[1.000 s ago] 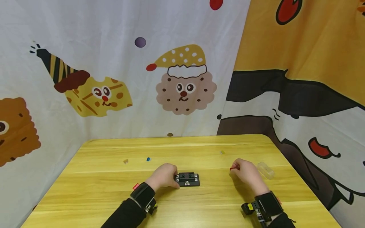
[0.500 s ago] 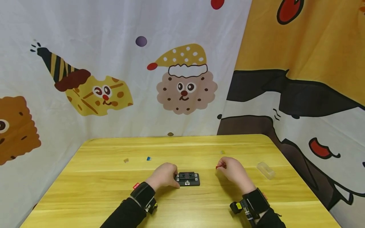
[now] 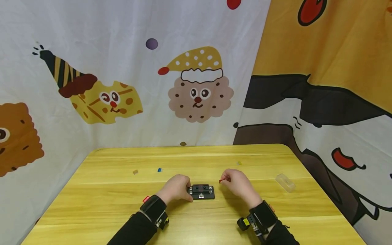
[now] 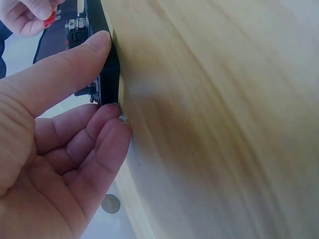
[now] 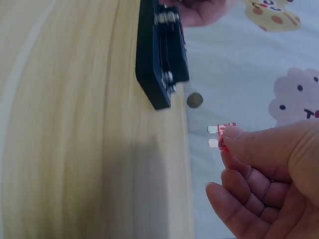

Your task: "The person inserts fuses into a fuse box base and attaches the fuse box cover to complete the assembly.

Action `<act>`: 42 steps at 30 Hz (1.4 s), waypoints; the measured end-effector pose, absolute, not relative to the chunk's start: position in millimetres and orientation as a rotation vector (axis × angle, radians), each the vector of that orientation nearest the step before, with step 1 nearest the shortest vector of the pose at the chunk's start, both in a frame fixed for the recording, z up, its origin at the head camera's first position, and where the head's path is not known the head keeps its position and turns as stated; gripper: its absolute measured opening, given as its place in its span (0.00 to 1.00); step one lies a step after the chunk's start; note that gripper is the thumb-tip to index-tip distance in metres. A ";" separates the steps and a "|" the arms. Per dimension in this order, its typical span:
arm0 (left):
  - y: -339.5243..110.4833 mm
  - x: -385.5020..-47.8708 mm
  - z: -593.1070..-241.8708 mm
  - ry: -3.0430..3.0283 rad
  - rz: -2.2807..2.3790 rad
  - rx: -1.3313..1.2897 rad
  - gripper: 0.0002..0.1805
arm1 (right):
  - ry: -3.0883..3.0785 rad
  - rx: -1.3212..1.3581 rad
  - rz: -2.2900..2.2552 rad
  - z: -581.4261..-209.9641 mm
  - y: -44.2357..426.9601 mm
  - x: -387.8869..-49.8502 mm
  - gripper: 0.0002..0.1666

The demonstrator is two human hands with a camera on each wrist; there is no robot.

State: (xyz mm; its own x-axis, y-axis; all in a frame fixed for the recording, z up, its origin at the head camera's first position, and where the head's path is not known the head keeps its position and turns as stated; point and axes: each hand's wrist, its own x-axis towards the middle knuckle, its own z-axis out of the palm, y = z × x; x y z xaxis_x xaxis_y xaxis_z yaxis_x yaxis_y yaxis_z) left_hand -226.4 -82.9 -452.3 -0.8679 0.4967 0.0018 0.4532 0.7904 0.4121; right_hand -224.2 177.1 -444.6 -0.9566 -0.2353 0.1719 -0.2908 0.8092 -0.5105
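Observation:
A black fuse holder block [image 3: 201,192] with metal screw terminals lies on the table. My left hand [image 3: 177,188] grips its left end, thumb on the near side and fingers round the far side; the left wrist view shows the thumb pressed on the black base [image 4: 106,74]. To the right of the block, my right hand [image 3: 236,182] pinches a red blade fuse [image 5: 225,136] between thumb and forefinger. Its two metal prongs stick out from the fingertips in the right wrist view. The fuse is above the table, apart from the block.
On the wooden table [image 3: 107,204], a blue fuse [image 3: 160,170] and a tan fuse [image 3: 135,172] lie at the back left. A pale, clear piece [image 3: 239,163] is at the back, and a transparent plastic box [image 3: 285,183] stands at the right. A printed curtain hangs behind.
My right hand has moved left with the red blade fuse, away from the plastic box and closer to the block. My left hand keeps its grip in the same place.

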 end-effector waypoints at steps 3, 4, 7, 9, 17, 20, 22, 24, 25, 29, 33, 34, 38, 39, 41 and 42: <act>-83.4 -226.5 -452.4 2.869 0.631 0.763 0.22 | -2.882 0.455 0.850 -445.6 169.8 -224.0 0.11; -83.5 -226.6 -452.3 2.868 0.633 0.763 0.22 | -2.878 0.467 0.852 -445.8 167.4 -223.8 0.12; -83.8 -227.1 -452.9 2.862 0.642 0.759 0.22 | -2.865 0.504 0.855 -447.1 160.2 -223.5 0.12; -83.8 -227.3 -453.3 2.859 0.646 0.757 0.22 | -2.856 0.527 0.854 -447.9 155.6 -223.2 0.12; -84.2 -227.7 -453.9 2.855 0.650 0.754 0.22 | -2.856 0.572 0.832 -447.6 141.3 -224.7 0.11; -83.9 -227.7 -453.7 2.854 0.653 0.750 0.22 | -2.855 0.582 0.838 -446.9 138.1 -225.2 0.11; -83.9 -227.6 -453.7 2.854 0.657 0.749 0.22 | -2.851 0.588 0.832 -447.2 136.3 -225.7 0.12; -83.9 -227.5 -453.7 2.856 0.659 0.751 0.22 | -2.850 0.592 0.831 -447.6 134.6 -226.4 0.11; -83.9 -227.4 -453.6 2.856 0.661 0.752 0.22 | -2.850 0.594 0.828 -448.1 133.8 -226.8 0.11; -83.8 -227.4 -453.9 2.856 0.666 0.762 0.22 | -2.851 0.604 0.828 -449.8 131.1 -227.4 0.11; -83.7 -227.5 -454.3 2.853 0.671 0.768 0.21 | -2.846 0.616 0.827 -451.3 129.7 -227.7 0.11; -83.7 -227.5 -454.3 2.852 0.673 0.766 0.21 | -2.845 0.617 0.825 -451.6 129.6 -227.9 0.11; -83.8 -227.4 -454.4 2.850 0.675 0.757 0.21 | -2.844 0.624 0.820 -452.9 129.2 -228.6 0.11; -83.9 -227.5 -454.5 2.850 0.674 0.755 0.22 | -2.845 0.626 0.818 -453.4 129.1 -228.9 0.11; -84.1 -227.6 -454.4 2.850 0.676 0.752 0.22 | -2.848 0.628 0.811 -454.5 128.6 -229.6 0.11; -84.1 -227.7 -454.3 2.852 0.673 0.753 0.22 | -2.849 0.628 0.808 -455.2 128.3 -230.0 0.11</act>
State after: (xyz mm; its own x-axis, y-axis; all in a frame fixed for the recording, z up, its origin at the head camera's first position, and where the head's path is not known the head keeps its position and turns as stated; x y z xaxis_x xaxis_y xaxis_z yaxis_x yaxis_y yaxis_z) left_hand -227.7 -84.1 -454.3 -0.8699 0.4932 0.0010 0.4416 0.7781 0.4468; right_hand -230.0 128.3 -455.2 -0.9076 -0.3589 0.2179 -0.4199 0.7721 -0.4771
